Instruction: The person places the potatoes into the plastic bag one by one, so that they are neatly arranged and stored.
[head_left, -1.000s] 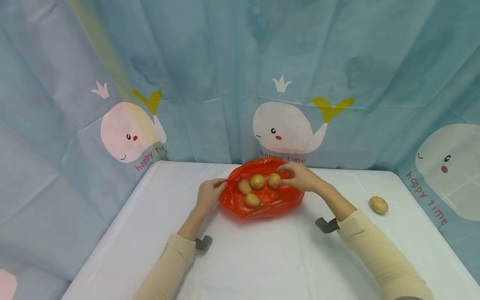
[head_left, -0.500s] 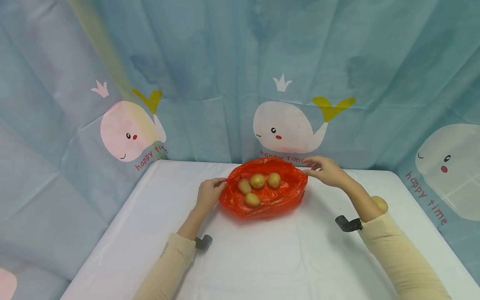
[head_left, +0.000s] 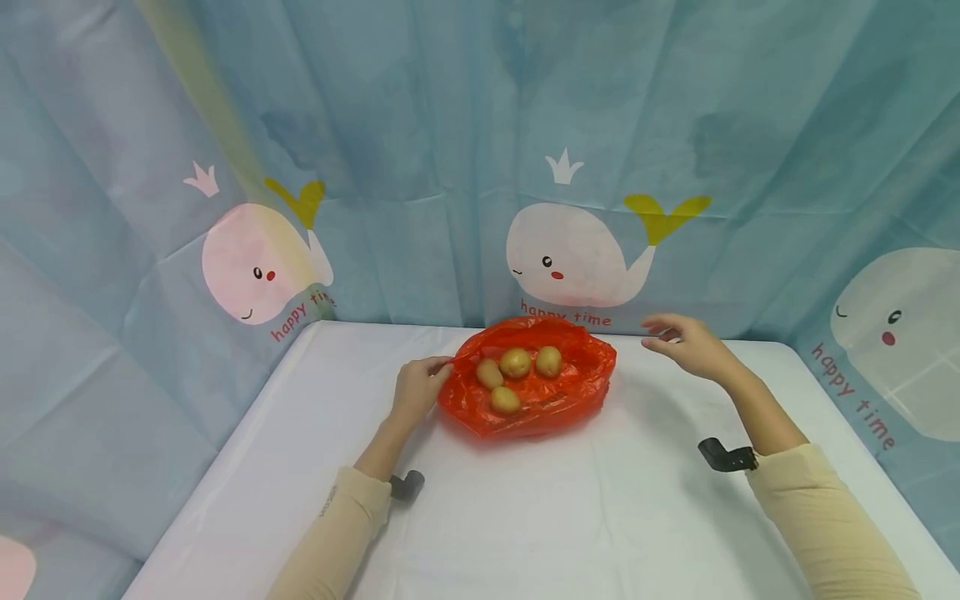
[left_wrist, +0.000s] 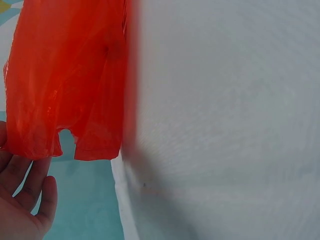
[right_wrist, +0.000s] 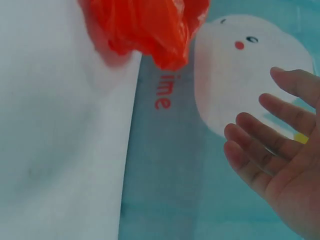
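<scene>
A red plastic bag (head_left: 577, 400) lies spread open near the table's back edge. Inside it are several potatoes (head_left: 515, 363). My left hand (head_left: 417, 390) pinches the bag's left rim between thumb and fingertips; in the left wrist view, the red film (left_wrist: 65, 90) hangs down to the fingers (left_wrist: 37, 182). To the right of the bag, my right hand (head_left: 693, 346) is in the air, apart from it and holding nothing. Its fingers (right_wrist: 262, 137) are loosely spread in the right wrist view, below the bag's crumpled end (right_wrist: 150, 25).
A white cloth covers the table (head_left: 525, 517). Blue curtain (head_left: 420, 125) with printed whales surrounds it at the back and sides. Dark camera mounts (head_left: 726, 456) stick out from both wrists. The right forearm covers the spot where a lone potato lay in earlier frames.
My right hand has moved out of the bag, from beside a potato, to the right past the rim. Its forearm now hides the lone potato. The left hand and the bag's potatoes stay put.
</scene>
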